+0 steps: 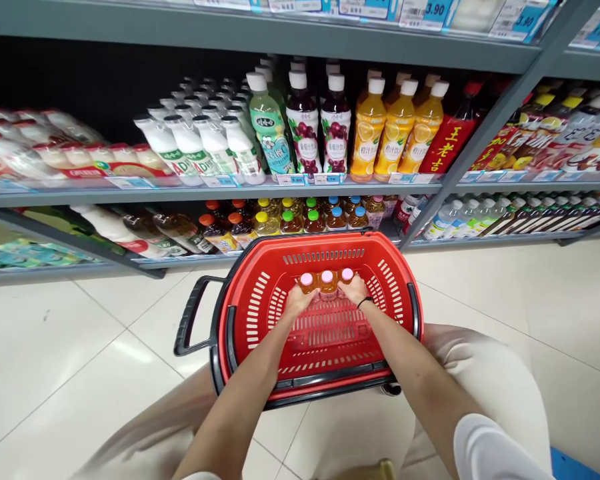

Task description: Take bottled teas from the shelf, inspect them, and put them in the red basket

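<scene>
Three amber drink bottles with pale pink caps stand in a row inside a red shopping basket [325,363], against its far wall. My left hand [300,300] is closed round the left bottle [307,283]. The right bottle [347,275] is gripped by my right hand [356,291], which wears a thin black band at the wrist. Between the two hands is the middle bottle [328,285], touching or almost touching its neighbours. My fingers cover much of the outer bottles' sides, and the labels are too small to read.
The basket rests between my knees on a tiled floor [95,360], its black pull handle [193,317] sticking out left. Just beyond stand shelves [190,197] of drinks, including orange juice bottles [370,133] and low rows of small bottles [287,221]. A blue object [573,465] lies bottom right.
</scene>
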`<move>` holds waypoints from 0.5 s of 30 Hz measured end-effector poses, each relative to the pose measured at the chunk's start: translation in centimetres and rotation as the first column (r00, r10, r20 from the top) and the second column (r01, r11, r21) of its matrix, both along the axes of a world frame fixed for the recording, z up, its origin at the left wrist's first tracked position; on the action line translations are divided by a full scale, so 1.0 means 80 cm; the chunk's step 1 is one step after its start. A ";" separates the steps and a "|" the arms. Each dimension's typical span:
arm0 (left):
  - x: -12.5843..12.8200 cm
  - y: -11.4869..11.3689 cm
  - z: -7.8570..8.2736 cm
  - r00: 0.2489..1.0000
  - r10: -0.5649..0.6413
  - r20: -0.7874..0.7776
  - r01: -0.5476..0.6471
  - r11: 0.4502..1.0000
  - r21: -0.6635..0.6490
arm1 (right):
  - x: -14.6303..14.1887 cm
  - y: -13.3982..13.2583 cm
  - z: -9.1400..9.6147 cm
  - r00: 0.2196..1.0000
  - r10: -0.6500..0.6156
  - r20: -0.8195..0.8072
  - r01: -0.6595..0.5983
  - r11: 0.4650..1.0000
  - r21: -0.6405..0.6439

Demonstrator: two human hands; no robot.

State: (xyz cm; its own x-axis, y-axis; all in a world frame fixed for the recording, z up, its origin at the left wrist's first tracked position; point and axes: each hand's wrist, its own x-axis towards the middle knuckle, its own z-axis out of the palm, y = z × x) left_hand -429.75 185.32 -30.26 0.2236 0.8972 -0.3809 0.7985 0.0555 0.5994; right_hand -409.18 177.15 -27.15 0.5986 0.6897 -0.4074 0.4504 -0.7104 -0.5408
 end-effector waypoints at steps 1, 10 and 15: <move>0.003 -0.004 0.001 1.000 -0.008 0.000 0.008 1.000 0.001 | 0.003 -0.003 -0.001 1.000 -0.001 0.003 0.001 1.000 0.001; 0.027 -0.006 0.015 0.988 -0.154 0.023 0.156 0.986 -0.056 | 0.022 -0.023 -0.004 0.995 -0.101 0.011 0.102 0.994 -0.049; 0.048 -0.014 0.016 0.973 -0.208 0.103 0.216 0.974 -0.074 | 0.048 -0.031 -0.008 0.992 -0.127 -0.003 0.127 0.988 -0.086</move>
